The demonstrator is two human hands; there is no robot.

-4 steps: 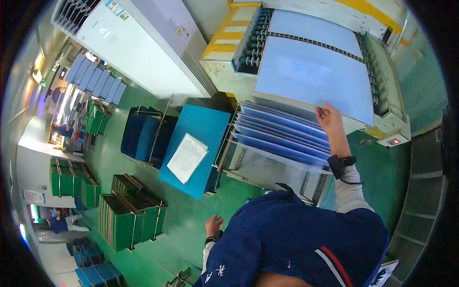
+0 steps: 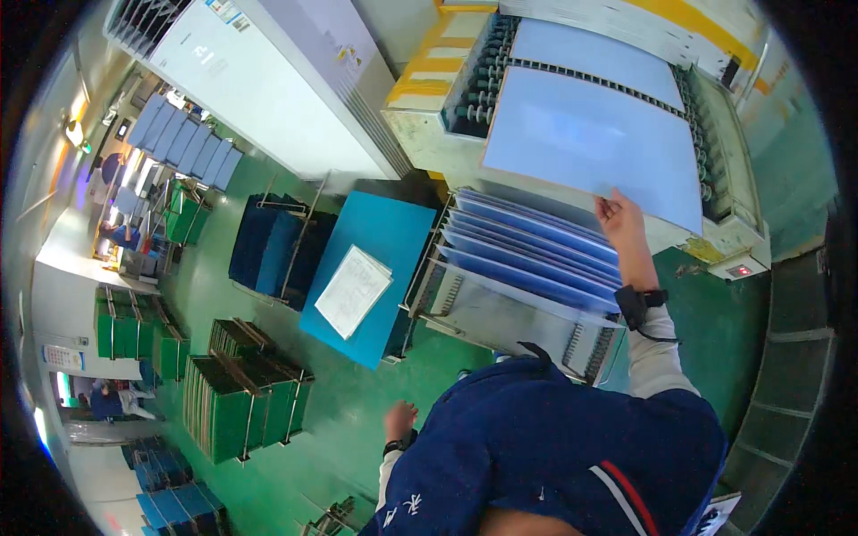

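Here, a pale blue panel lies on rollers at the frame's upper right, my right hand at its lower edge, fingers bent; whether they pinch it, I cannot tell. Racked panels stand just below, near centre. My left hand, half-curled and empty, hangs at lower centre.

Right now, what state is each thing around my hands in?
Front panel, lying on the roller conveyor
Rear panel, lying behind it
Right hand, fingers bent at front panel's near edge, grip unclear
Left hand, lowered, no held thing visible
Racked panels, standing on edge
Papers, lying on the teal board
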